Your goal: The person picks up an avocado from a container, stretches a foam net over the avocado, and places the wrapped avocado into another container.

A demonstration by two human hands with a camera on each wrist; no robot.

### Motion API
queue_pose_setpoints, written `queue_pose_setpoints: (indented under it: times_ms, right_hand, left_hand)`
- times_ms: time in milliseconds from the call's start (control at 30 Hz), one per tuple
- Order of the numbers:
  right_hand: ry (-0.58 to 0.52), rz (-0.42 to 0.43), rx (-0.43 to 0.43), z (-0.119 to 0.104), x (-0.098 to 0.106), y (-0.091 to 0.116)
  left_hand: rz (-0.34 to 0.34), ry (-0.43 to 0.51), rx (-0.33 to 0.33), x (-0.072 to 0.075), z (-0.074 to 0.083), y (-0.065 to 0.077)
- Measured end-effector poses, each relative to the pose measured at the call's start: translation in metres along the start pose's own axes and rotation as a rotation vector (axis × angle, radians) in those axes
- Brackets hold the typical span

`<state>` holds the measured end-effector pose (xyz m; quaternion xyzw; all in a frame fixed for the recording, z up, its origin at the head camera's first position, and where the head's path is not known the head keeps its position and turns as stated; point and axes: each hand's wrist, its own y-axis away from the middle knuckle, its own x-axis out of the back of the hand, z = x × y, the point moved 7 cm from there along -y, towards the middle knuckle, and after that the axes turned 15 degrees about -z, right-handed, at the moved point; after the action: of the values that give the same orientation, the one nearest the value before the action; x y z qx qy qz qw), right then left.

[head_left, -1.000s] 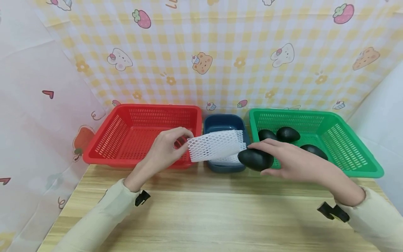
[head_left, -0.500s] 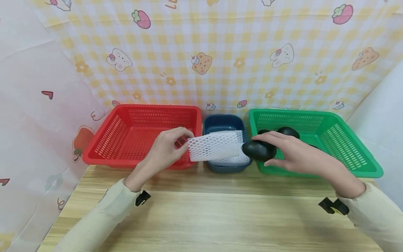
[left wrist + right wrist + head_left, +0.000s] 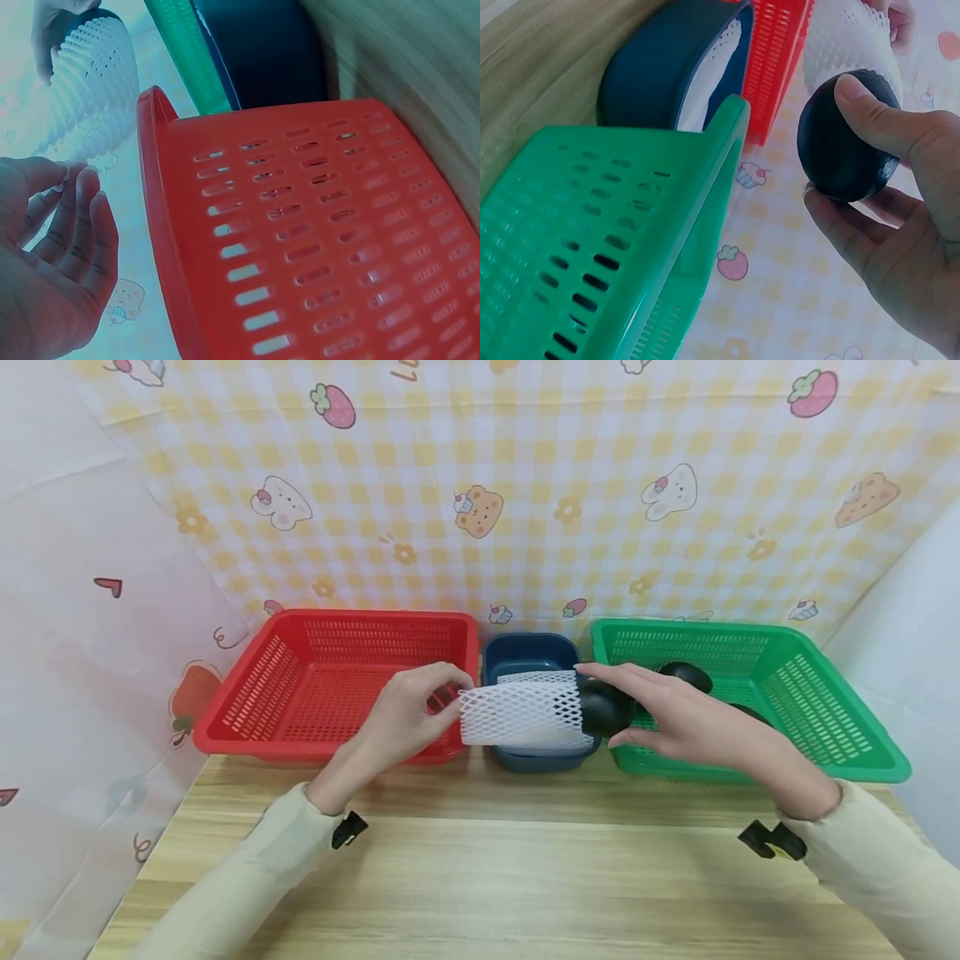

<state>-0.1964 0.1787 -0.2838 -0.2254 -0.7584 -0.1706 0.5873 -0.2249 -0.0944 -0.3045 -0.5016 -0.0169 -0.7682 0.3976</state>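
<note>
Left hand [image 3: 416, 710], left of the navy tub [image 3: 534, 763]: I see fingers pinching one end of a white foam mesh sleeve [image 3: 506, 718] held out above the tub. Right hand [image 3: 678, 718]: fingers curled round a black avocado-like fruit [image 3: 607, 710] over the tub's right rim, tip in the sleeve's mouth; how deep, I can't quite judge. Red basket [image 3: 322, 747] left of tub; green basket [image 3: 862, 768] right, holding more black fruits [image 3: 686, 677].
</note>
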Motion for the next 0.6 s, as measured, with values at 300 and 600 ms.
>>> queue_pose_setpoints:
  times_ms: [300, 600]
  right_hand:
    - [0.024, 0.037, 0.104, -0.01, 0.001, -0.004]
    - [0.007, 0.045, 0.092, -0.008, -0.003, -0.001]
  left_hand:
    - [-0.039, -0.011, -0.002, -0.003, 0.002, -0.001]
    - [-0.127, -0.106, -0.038, -0.009, 0.022, -0.005]
